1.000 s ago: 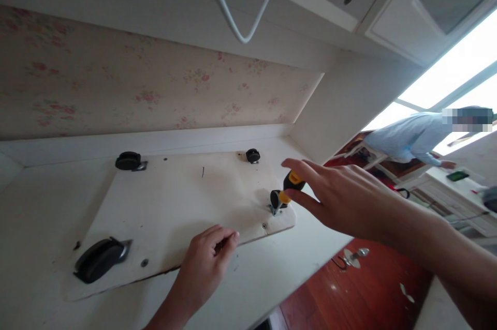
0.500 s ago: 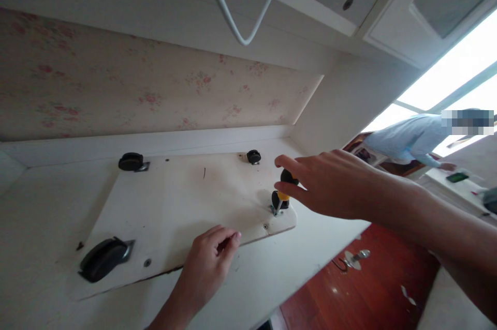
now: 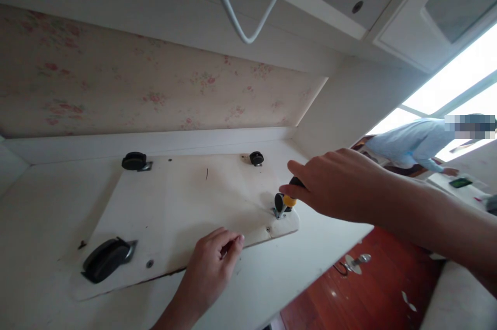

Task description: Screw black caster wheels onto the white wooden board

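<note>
A white board (image 3: 174,206) lies flat on a white desktop, with a black caster wheel near each corner. My right hand (image 3: 326,182) is closed round the black and yellow handle of a screwdriver (image 3: 289,200). Its shaft leans down to the metal plate of the near right caster (image 3: 278,203); the exact tip contact is too small to tell. Along the board's front edge rests my left hand (image 3: 215,255), its fingers curled together; whatever they may hold is hidden. At the near left sits a large-looking caster (image 3: 104,260), and at the far left another caster (image 3: 134,161).
A far right caster (image 3: 256,158) stands near the back ledge. Overhead hangs a white cable (image 3: 248,40) below the cabinet. A person in light blue (image 3: 411,141) is at the right by a window. Small objects lie on the red wooden floor (image 3: 322,288).
My right hand has tilted the screwdriver handle lower and to the right. The left hand stays at the board's edge. The whole view has shifted slightly.
</note>
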Demonstrator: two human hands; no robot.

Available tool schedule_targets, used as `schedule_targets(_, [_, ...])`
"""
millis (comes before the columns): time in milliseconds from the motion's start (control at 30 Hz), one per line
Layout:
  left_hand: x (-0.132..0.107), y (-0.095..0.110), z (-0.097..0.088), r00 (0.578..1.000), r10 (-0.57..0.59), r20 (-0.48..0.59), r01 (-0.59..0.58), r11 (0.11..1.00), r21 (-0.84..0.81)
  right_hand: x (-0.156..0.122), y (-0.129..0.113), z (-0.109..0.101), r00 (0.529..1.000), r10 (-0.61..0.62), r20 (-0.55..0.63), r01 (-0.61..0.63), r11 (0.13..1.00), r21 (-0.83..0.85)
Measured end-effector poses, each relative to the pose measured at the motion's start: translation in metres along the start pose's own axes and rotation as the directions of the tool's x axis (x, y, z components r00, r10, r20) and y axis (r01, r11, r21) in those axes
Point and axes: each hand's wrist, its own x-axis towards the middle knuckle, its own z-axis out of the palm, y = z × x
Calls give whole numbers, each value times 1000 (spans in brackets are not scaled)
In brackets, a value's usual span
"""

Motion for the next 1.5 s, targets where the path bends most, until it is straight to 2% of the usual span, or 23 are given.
schedule_targets(100, [1,1,0,1000,-1,0,1,1000,-3,-4,-1,1,999,-48,-8,48,996,69])
schedule_targets(233, [1,1,0,1000,3,-3,-3,1000,6,-7,-3,2,1000,-3,-15,2,1000,-28])
schedule_targets(367, [0,0,1,1000,6,-4,-6,1000,10,-7,-5,4,996,-74,-53,79,991,105])
schedule_targets(500, [0,1,1,1000,17,-10,-17,1000,21,-5,-5,5,999,0,-37,-1,1000,-21])
schedule_targets(633, [0,2,0,1000,11,-4,-11,1000,21,-2,-2,7,996,-76,-55,83,986,145])
schedule_targets(800, [1,2,0,1000,16,-6,-16,1000,17,1,1,8,1000,18,-18,-18,1000,3])
schedule_targets(933, [0,2,1,1000,7,-3,-7,1000,19,0,1,7,998,-62,12,59,982,182])
schedule_targets(1067, [-1,2,1,1000,24,-10,-23,999,42,-1,1,8,998,61,10,-61,998,-26])
schedule_targets(1100, [-1,2,1,1000,29,-12,-28,999,45,-2,2,8,998,69,-4,-69,997,-20])
schedule_targets(1233, [-1,1,2,1000,27,-14,-26,999,46,-8,4,11,997,-70,-14,72,975,209])
schedule_targets(1267, [-1,1,2,1000,29,-13,-28,998,48,-8,4,10,997,-73,-4,72,978,195])
schedule_targets(1367, [0,2,2,999,40,-15,-39,997,59,-9,2,9,1000,26,3,-26,999,24])
schedule_targets(1400, [0,2,2,999,39,-17,-38,997,61,-9,1,9,1000,28,-5,-28,999,25])
schedule_targets(1500, [0,2,2,999,29,-19,-28,998,61,-9,2,9,997,-77,-22,80,979,185])
